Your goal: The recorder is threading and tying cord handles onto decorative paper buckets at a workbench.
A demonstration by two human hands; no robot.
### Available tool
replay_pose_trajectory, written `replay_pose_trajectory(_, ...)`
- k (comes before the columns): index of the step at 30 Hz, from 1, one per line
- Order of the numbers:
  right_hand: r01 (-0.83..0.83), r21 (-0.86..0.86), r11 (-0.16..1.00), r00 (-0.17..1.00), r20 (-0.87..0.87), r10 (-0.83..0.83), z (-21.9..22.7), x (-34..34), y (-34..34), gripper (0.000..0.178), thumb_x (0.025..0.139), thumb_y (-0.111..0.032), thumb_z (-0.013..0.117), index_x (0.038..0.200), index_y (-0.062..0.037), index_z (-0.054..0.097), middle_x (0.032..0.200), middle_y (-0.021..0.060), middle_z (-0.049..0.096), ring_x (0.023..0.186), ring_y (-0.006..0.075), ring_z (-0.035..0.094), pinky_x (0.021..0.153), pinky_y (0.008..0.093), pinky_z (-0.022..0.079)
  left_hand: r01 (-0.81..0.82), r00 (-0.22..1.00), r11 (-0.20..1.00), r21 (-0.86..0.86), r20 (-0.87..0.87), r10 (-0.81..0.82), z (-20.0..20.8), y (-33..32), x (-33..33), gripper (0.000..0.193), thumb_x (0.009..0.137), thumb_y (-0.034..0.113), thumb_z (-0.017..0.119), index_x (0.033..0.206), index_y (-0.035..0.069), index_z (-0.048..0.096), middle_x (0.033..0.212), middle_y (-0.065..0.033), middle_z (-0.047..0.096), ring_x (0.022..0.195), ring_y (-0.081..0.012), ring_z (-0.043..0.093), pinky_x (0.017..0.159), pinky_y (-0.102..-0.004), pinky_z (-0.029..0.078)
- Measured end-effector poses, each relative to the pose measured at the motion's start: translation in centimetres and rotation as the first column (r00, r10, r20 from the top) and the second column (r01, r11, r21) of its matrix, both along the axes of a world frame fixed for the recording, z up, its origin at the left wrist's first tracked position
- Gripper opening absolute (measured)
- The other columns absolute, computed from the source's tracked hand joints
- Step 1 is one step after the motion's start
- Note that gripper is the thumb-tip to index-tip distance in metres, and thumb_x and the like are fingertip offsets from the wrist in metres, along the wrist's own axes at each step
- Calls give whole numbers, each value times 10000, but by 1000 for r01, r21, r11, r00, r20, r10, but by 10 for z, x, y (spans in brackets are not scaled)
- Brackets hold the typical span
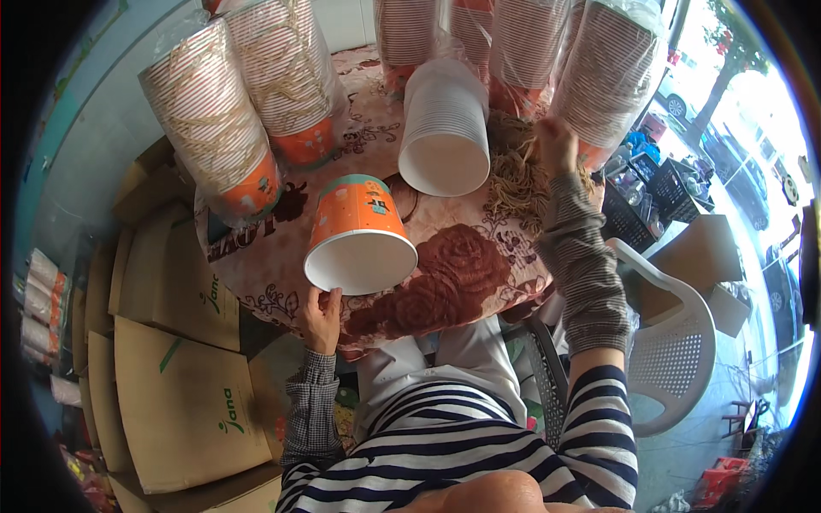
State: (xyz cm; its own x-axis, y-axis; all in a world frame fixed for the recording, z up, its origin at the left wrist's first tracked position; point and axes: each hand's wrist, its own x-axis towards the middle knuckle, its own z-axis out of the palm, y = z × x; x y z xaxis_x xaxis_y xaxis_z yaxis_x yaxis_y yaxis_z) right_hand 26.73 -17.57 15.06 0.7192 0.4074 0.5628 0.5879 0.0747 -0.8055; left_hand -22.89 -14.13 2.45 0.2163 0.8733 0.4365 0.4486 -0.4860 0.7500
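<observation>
My left hand grips the lower rim of an orange printed paper bucket, whose white round end faces me. My right hand is stretched to the far right of the table, its fingers curled. It is above a heap of tan twine cords and beside a plastic-wrapped bucket stack; whether a cord is in its fingers is too small to tell. Between my hands, a stack of white paper buckets lies tilted, wide end toward me.
Tall wrapped bucket stacks with twine on them line the table's far side. A flowered cloth covers the table. Open cardboard boxes crowd the left. At right are a white plastic chair and black crates.
</observation>
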Motion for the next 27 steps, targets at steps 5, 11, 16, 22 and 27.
replay_pose_trajectory(5, -248, 213, 945, 956, -101, 274, 83, -18, -26, 122, 913, -114, 598, 926, -6, 652, 675, 10, 586, 500, 80, 517, 411, 227, 382, 12, 998, 999, -33, 61, -10, -1, -4, 2, 297, 914, 257, 664, 1072, 8, 631, 914, -136, 687, 819, -237, 668, 716, -352, 516)
replay_pose_trajectory(11, -229, 200, 953, 969, -48, 243, 129, -35, -58, 127, 875, -124, 686, 961, -38, 723, 741, -13, 656, 573, 51, 517, 526, 215, 426, -5, 999, 1000, -24, 45, 6, -11, -4, -9, 315, 909, 253, 679, 1084, 9, 582, 860, -120, 665, 779, -189, 646, 677, -325, 516)
replay_pose_trajectory(16, -301, -162, 940, 861, 378, 341, 129, -101, -86, 115, 900, -74, 653, 990, -60, 723, 785, 3, 685, 689, 72, 614, 626, 229, 507, 105, 883, 994, 12, 458, -99, -5, -31, -2, 214, 995, 83, 515, 1181, -21, 501, 1092, -95, 589, 1006, -157, 561, 901, -278, 455)
replay_pose_trajectory(22, -761, -389, 520, 507, 146, 850, 77, -225, -107, 110, 827, -41, 674, 934, -50, 696, 711, 46, 658, 642, 112, 623, 608, 276, 510, 480, 753, 877, 14, 506, -421, 53, -100, 21, 336, 974, 70, 543, 1293, -23, 491, 1252, -154, 582, 944, -162, 626, 838, -288, 512)
replay_pose_trajectory(27, -827, -339, 448, 374, 265, 889, 25, -297, -124, 98, 809, -116, 687, 903, -86, 685, 751, 87, 673, 674, 277, 672, 604, 360, 540, 647, 568, 761, 60, 627, -533, 67, -117, 46, 379, 972, 118, 570, 1313, -24, 485, 1224, -145, 603, 940, -158, 634, 822, -275, 508)
